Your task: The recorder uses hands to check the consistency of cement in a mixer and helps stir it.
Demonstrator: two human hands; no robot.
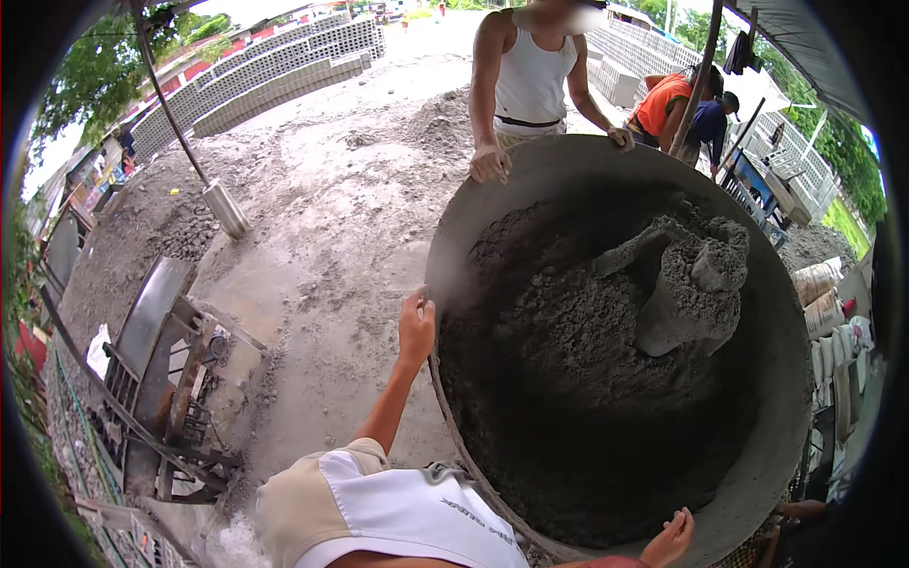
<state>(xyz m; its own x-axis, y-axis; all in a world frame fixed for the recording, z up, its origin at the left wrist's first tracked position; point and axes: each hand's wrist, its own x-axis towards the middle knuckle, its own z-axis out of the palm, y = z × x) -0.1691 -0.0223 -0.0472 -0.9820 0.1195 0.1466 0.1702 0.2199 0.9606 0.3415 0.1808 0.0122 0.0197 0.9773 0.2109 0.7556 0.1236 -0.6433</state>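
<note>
A large round mixer drum point(786, 379) with a grey, cement-caked wall takes up the right half of the view. Inside lies dark, crumbly cement mix point(568, 322), and a mix-crusted central hub with a paddle arm point(696, 298) rises out of it. My left hand point(417, 329) is at the drum's left rim, its fingers curled in against the edge. Over the near rim reaches my right hand point(669, 540), fingers loosely bent and slightly apart, with nothing visible in it. Its forearm is mostly hidden by the lower picture edge.
Across the drum stands a co-worker point(535, 76) in a white tank top, both hands on the far rim. Two more people bend over at the upper right. A metal frame point(170, 379) and a post point(225, 208) stand left. Stacked blocks point(275, 80) line the back; sacks point(824, 298) lie right.
</note>
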